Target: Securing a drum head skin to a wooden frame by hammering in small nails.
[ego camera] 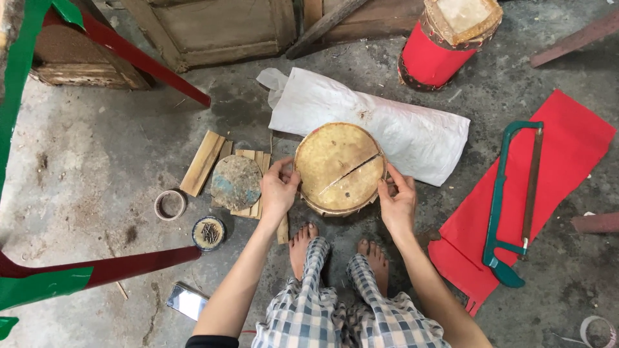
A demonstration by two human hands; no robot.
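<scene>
A round woven bamboo disc [338, 166] with a long split across it sits on the concrete floor in front of my bare feet. My left hand [278, 189] grips its left rim, fingers curled on the edge. My right hand [396, 200] holds its lower right rim. The disc's far edge overlaps a white woven sack [387, 125].
Left of the disc lie wooden slats [203, 162], a worn round plate [236, 182], a tape roll [170, 205] and a small tin of nails [209, 232]. A green hacksaw [512, 200] rests on red cloth [567, 145] at right. A red drum [442, 45] stands behind; a phone [187, 300] lies near left.
</scene>
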